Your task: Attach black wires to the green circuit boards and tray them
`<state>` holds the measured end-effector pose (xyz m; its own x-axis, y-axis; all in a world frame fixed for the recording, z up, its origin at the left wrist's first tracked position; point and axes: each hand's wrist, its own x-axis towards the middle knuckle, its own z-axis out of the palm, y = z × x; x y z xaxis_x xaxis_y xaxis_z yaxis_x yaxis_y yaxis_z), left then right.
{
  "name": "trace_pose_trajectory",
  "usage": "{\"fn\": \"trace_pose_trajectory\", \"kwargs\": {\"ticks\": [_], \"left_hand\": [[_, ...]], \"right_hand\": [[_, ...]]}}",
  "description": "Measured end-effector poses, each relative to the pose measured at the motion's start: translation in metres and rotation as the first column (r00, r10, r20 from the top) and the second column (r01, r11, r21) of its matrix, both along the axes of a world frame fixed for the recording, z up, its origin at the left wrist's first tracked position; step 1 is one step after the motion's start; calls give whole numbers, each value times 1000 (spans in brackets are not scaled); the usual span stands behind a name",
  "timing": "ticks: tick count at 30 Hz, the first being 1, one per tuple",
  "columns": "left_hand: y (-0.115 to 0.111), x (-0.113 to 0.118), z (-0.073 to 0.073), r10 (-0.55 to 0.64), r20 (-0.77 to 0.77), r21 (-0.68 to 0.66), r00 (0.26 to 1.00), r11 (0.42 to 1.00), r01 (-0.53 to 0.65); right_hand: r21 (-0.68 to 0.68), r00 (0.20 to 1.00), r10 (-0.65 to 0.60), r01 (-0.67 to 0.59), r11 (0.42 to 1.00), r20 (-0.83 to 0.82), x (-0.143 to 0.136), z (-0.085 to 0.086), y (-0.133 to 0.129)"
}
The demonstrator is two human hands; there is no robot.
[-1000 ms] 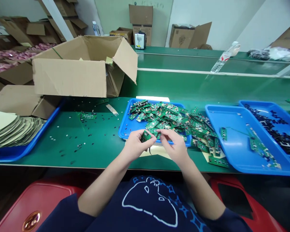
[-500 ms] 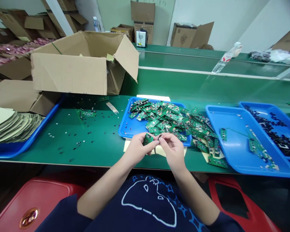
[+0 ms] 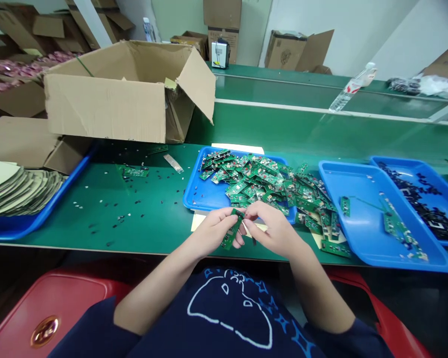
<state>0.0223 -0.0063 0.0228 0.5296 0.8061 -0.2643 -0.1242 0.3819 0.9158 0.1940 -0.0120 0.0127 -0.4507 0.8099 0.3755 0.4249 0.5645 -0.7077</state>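
Note:
My left hand (image 3: pixel 212 232) grips a small green circuit board (image 3: pixel 231 232), which slants down toward me with dark parts along its face. My right hand (image 3: pixel 271 226) is closed in a pinch at the board's upper end, its fingertips touching or very near it. A thin dark tip (image 3: pixel 254 241) shows below the right fingers; what it belongs to is hidden by the hand. Just beyond the hands, a blue tray (image 3: pixel 192 199) holds a heap of similar circuit boards (image 3: pixel 259 174), which spills over its right side onto the table.
To the right stand another blue tray (image 3: pixel 358 238) with some boards and one with black parts (image 3: pixel 429 199). A large open cardboard box (image 3: pixel 108 109) is at the back left, beside stacked yellowish sheets (image 3: pixel 18 191). Tiny dark bits (image 3: pixel 121 219) litter the green table.
The circuit board has turned in my left hand and shows more of its length, pointing down. My right hand has rolled over, its fingers now at the board's upper end.

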Motion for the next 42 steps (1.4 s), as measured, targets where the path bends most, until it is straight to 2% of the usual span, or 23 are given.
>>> {"fn": "trace_pose_trajectory", "kwargs": {"ticks": [3, 8, 16, 19, 22, 25, 28, 32, 35, 40, 42], "left_hand": [[0, 2, 2, -11, -3, 24, 1000, 1000, 11], [-2, 4, 3, -9, 7, 48, 1000, 999, 8], [-3, 5, -3, 3, -19, 87, 1000, 996, -1], [-4, 5, -4, 28, -65, 114, 998, 993, -20], [-4, 4, -3, 111, -68, 117, 991, 988, -103], [-5, 2, -2, 156, -31, 89, 987, 984, -153], [-5, 3, -1, 156, -20, 71, 988, 985, -154], [-6, 3, 0, 165, -11, 76, 986, 984, -163], [-6, 1, -2, 135, -50, 109, 990, 986, -129], [-4, -1, -12, -52, -142, 136, 988, 988, 71], [-3, -2, -14, -92, -169, 154, 981, 981, 118]], "right_hand": [[88, 992, -28, 17, 996, 125, -3, 5, 0], [193, 982, -76, 42, 980, 174, -6, 4, 2], [217, 972, -127, 83, 973, 196, -10, 5, 2], [150, 966, -174, 146, 978, 192, -9, 4, 2], [-35, 956, -280, 283, 958, 86, -6, -1, 1], [-196, 958, -273, 253, 948, -86, -3, -6, 0], [-184, 965, -206, 176, 967, -162, -3, -7, -2], [-72, 952, -262, 254, 965, -156, -4, -7, -3], [-32, 948, -278, 276, 961, -153, -3, -9, -1], [115, 967, -199, 219, 969, -158, -4, -12, 4], [130, 963, -189, 215, 968, -190, -5, -11, 5]]}}
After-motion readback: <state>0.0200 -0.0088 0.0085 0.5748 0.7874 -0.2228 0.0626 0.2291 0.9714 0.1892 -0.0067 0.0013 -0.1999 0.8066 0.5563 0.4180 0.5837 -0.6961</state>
